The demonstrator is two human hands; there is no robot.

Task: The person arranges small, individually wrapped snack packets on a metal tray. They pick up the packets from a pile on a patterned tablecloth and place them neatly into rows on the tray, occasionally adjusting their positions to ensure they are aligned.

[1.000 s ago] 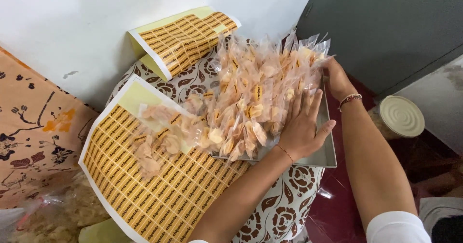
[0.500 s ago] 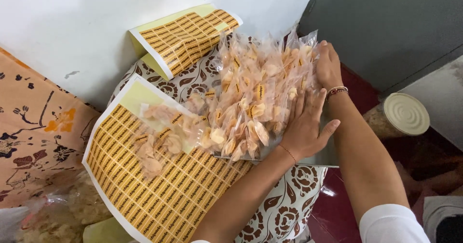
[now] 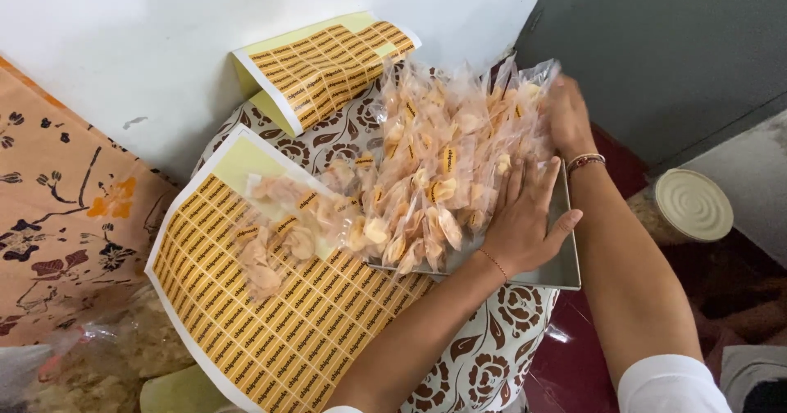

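Still both flat, open hands, left (image 3: 525, 224) and right (image 3: 570, 118), against the snack packets (image 3: 443, 167), right further over the pile

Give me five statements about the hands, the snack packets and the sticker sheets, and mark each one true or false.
1. The left hand lies flat, fingers spread, on the pile of clear snack packets. True.
2. The right hand holds a pair of scissors. False: it holds no tool and presses against the far side of the pile.
3. The pile sits on a metal tray. True.
4. Both sticker sheets are blue. False: the near sticker sheet and the far sticker sheet are yellow with orange labels.
5. A few packets lie on the near sticker sheet. True.
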